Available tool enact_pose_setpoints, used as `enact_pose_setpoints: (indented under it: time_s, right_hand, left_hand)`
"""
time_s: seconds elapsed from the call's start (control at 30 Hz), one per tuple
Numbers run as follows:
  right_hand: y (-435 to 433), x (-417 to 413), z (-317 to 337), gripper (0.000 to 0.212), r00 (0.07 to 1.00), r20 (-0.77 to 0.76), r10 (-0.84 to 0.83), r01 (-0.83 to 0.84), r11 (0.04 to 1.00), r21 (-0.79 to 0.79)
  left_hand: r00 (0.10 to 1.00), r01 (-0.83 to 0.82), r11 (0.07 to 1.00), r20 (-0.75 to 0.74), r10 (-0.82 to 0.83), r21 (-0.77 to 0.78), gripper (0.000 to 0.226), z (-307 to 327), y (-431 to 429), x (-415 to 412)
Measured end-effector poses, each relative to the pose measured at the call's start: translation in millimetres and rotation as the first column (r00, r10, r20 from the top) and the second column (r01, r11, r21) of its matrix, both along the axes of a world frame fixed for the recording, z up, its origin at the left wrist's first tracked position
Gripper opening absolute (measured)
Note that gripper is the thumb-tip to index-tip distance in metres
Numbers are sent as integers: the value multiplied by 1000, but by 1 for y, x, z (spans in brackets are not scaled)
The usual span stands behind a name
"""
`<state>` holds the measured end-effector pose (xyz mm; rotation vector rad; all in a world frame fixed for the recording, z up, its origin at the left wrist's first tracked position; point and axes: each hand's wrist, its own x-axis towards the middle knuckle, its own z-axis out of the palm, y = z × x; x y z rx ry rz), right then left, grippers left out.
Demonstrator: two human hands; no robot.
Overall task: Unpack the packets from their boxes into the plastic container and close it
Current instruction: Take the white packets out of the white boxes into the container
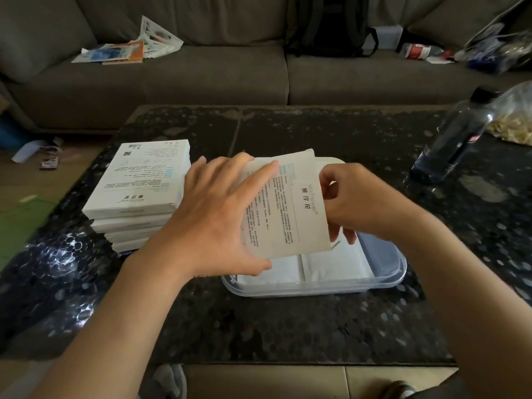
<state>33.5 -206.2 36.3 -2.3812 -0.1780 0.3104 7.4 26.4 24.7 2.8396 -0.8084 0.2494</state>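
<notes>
Above the clear plastic container (385,267) I hold a flat white box (290,214) with printed text. My left hand (214,223) grips its left edge, fingers over the top and thumb underneath. My right hand (349,201) grips its right end, fingers curled around the edge. White packets (331,264) lie flat inside the container. To the left stands a stack of several white boxes (141,182). The container's lid (331,162) shows partly behind the held box.
The dark speckled table (288,326) carries a dark plastic bottle (454,139) and a clear bag of snacks (515,119) at the right. Behind is a grey sofa (201,79) with papers, a backpack and clutter. Scraps lie on the floor at left.
</notes>
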Motion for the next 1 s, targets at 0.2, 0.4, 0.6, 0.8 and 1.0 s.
enact_pose_setpoints:
  time_s: [0.2, 0.4, 0.6, 0.8, 1.0]
  right_hand:
    - [1, 5, -11, 35, 988, 122, 96, -93, 995, -34]
    - [-6, 6, -3, 23, 996, 58, 73, -80, 990, 119]
    - [-22, -1, 16, 33, 996, -82, -28, 58, 924, 379]
    - [-19, -8, 23, 45, 982, -176, 76, 46, 796, 604]
    - [-13, -16, 38, 38, 995, -84, 61, 19, 689, 724]
  left_hand:
    - [996, 28, 999, 87, -27, -14, 121, -1, -8, -2]
    - [997, 14, 999, 81, -10, -44, 122, 2, -5, 0]
    - [998, -33, 998, 51, 36, -61, 125, 6, 7, 2]
    - [999, -51, 992, -12, 50, -115, 135, 11, 4, -1]
    - [992, -66, 977, -121, 42, -203, 158, 25, 3, -10]
